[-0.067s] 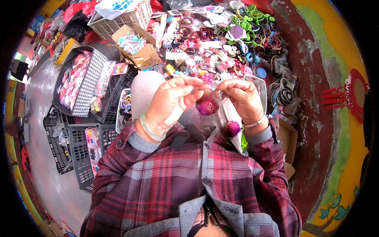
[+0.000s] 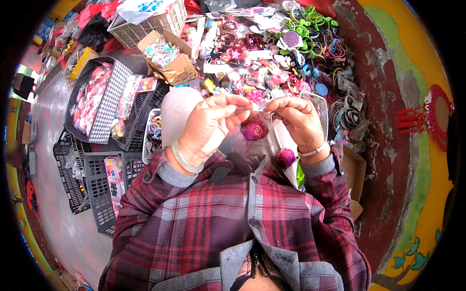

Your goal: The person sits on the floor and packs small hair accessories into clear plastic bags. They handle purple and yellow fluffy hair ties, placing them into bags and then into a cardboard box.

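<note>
Both hands are raised over my lap, fingertips closed. Between them spans a small clear-whitish strip (image 2: pixel 258 107). My left hand (image 2: pixel 213 123) pinches its left end between thumb and forefinger. At the other end my right hand (image 2: pixel 298 121) pinches it too, thumb against bent fingers. Just under the strip is a glittery dark-pink ball (image 2: pixel 254 129); whether it hangs from the strip cannot be made out. A second purple-pink ball (image 2: pixel 286 157) sits lower, beside my right wrist, over pale see-through material on my lap.
Beyond my hands spreads a heap of hair accessories (image 2: pixel 252 63), with green hairbands (image 2: pixel 310 29) at its far right. Leftward are a cardboard box (image 2: pixel 179 70), a houndstooth-patterned bin (image 2: pixel 104 102) and dark plastic crates (image 2: pixel 99 179). A small white basket (image 2: pixel 318 109) stands behind my right hand.
The strip between my fingertips shows a little wider and flatter now. My hands and the two balls have hardly moved.
</note>
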Available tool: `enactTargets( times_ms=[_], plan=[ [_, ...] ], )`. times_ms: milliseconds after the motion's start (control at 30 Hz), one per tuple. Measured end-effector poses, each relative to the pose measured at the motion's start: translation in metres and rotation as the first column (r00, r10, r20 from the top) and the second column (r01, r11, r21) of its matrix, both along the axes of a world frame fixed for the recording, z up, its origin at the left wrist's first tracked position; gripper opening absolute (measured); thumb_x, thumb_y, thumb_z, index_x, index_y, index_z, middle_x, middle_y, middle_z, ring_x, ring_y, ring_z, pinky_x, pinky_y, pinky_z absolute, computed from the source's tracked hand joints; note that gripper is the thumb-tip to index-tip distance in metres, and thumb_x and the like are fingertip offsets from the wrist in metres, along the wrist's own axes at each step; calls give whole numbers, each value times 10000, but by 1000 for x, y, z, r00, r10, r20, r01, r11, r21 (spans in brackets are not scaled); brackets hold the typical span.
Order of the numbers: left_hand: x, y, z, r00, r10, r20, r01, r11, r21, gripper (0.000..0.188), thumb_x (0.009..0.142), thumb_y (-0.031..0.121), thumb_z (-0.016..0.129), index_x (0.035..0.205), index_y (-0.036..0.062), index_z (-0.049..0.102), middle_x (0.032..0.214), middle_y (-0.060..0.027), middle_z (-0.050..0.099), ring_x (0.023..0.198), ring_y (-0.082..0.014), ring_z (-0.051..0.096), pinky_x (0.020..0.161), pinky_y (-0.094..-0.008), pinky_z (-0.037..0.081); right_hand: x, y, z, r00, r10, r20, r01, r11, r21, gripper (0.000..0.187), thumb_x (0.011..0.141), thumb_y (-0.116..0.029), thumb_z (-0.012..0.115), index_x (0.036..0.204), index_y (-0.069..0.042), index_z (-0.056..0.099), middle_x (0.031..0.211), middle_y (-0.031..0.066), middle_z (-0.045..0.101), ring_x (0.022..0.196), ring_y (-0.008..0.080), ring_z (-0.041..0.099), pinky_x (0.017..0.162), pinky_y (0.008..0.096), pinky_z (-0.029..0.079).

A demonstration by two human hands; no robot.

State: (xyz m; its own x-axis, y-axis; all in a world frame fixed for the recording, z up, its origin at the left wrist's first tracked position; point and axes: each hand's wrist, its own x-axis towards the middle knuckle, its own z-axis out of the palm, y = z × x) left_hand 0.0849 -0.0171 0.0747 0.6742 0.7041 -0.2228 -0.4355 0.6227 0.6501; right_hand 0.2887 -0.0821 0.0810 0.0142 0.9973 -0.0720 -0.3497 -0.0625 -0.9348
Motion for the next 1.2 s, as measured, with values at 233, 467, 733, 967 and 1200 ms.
enactTargets(
  times_ms=[233, 467, 733, 967, 1200],
  plan=[
    [1, -1, 3, 999, 17, -48, -12, 994, 106, 202, 843, 27, 534, 1028, -47, 566, 954, -137, 625, 891, -197, 615, 801, -250, 491, 7, 3, -4, 990, 49, 130, -75, 977, 201, 203, 786, 3, 433, 819, 20, 633, 873, 100, 633, 832, 168, 574, 775, 275, 434],
    [3, -5, 15, 983, 82, -164, -16, 931, 366, 217, 875, 21, 498, 1079, -35, 550, 959, -96, 622, 887, -142, 607, 779, -221, 492, 7, 7, 18, 948, -86, 305, 44, 989, 142, 173, 845, -77, 496, 952, 9, 600, 958, 84, 615, 910, 154, 559, 843, 278, 413],
    [8, -15, 15, 945, 188, -269, 34, 759, 650, 192, 846, 8, 539, 1032, 15, 588, 928, -74, 623, 853, -122, 598, 762, -236, 497, -6, 12, 20, 672, -24, 740, -252, 933, 259, 151, 736, -133, 702, 824, -19, 657, 744, 72, 617, 697, 164, 576, 648, 291, 451],
    [5, -1, 17, 866, 341, -365, 175, 478, 861, 123, 716, 88, 702, 796, 38, 624, 739, -52, 591, 688, -122, 552, 615, -266, 444, -5, 15, 23, 565, -15, 825, -383, 881, 278, 107, 773, -114, 664, 796, -9, 658, 737, 66, 626, 691, 161, 566, 643, 286, 446],
    [-2, 6, 29, 864, 256, -435, 264, 504, 822, 63, 731, 43, 681, 745, 15, 626, 727, -26, 583, 705, -87, 536, 635, -231, 414, 0, 10, 31, 660, 86, 747, -343, 919, 197, 93, 780, -105, 652, 799, -15, 668, 723, 70, 635, 683, 156, 578, 642, 278, 452]
  ],
)
